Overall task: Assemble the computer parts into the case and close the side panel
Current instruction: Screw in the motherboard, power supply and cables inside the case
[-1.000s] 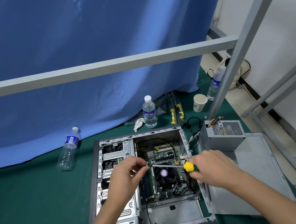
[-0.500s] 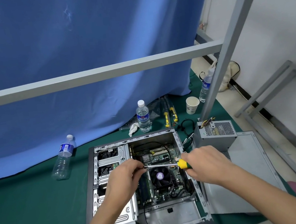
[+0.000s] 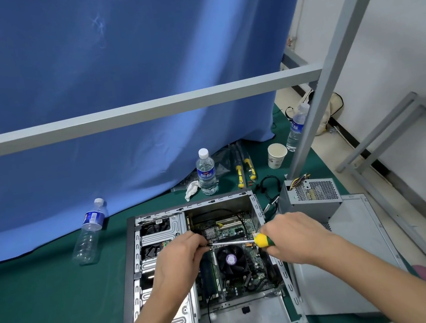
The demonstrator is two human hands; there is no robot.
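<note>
Head view, screwdriver (image 3: 236,242) spanning both grips, above open case (image 3: 130,280)

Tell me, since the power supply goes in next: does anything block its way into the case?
Yes: both hands and the screwdriver span the open case; the power supply sits outside, on the side panel.

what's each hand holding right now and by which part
The right hand grips a screwdriver by its yellow-green handle. The left hand pinches at the shaft's tip end; what it holds there cannot be told.
</note>
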